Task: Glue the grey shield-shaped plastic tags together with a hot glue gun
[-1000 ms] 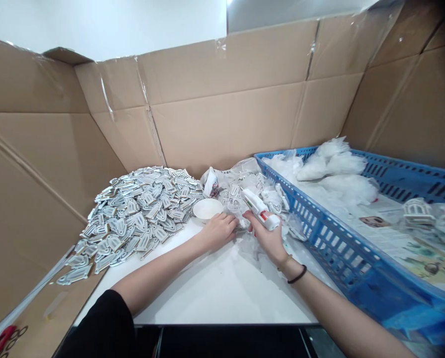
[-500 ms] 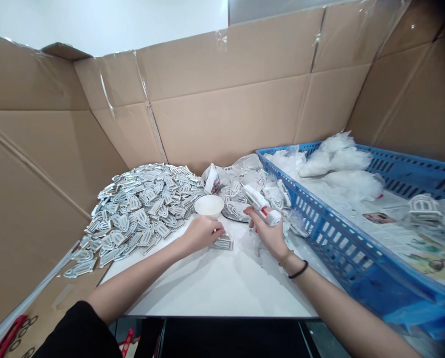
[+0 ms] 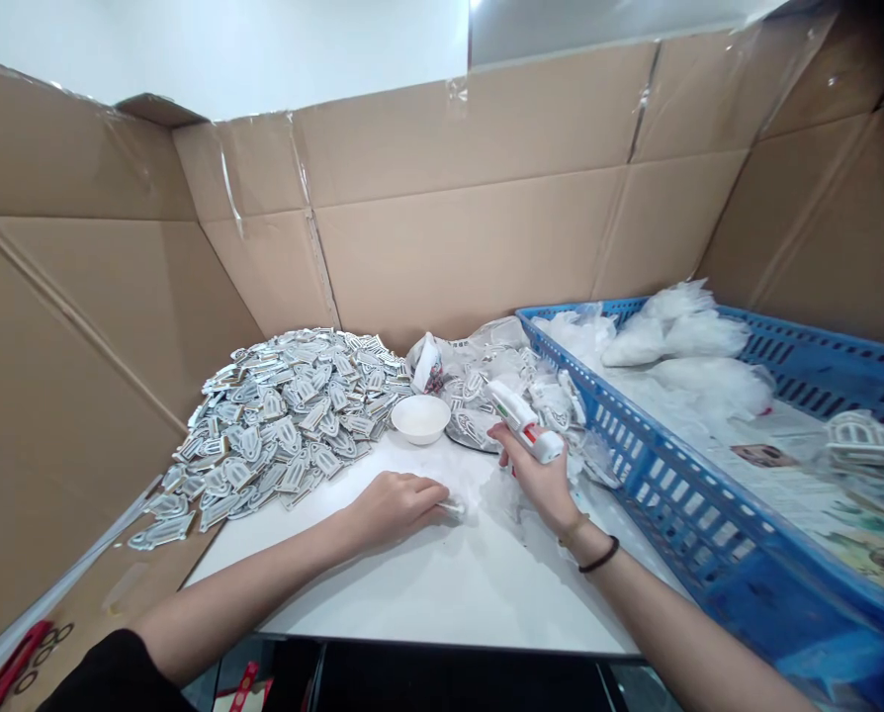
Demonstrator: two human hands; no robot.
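Observation:
My left hand [image 3: 401, 509] is over the white tabletop [image 3: 383, 593], fingers closed on a small clear plastic bag [image 3: 453, 508]. A whitish piece seems to be inside it, mostly hidden by the fingers. In my right hand [image 3: 542, 485] is a white handheld tool with red parts [image 3: 522, 420]; its exact kind does not show. The tool points up and to the left, above loose clear plastic. A white bowl [image 3: 420, 419] stands just beyond my left hand. Left of the bowl spreads a big heap of flat grey-and-white arch-patterned pieces [image 3: 286, 415].
On the right, a blue plastic basket [image 3: 635, 450] holds white plastic bags [image 3: 698, 336] and printed paper. Bagged pieces [image 3: 479, 396] lie between bowl and basket. Cardboard walls [image 3: 457, 237] enclose the table at back and sides. Red scissor-like handles [image 3: 23, 658] are at lower left.
My left hand has come nearer and turned, tilting the bagged piece so less of its face shows. The view has shifted slightly; my right hand still holds the tool in nearly the same place.

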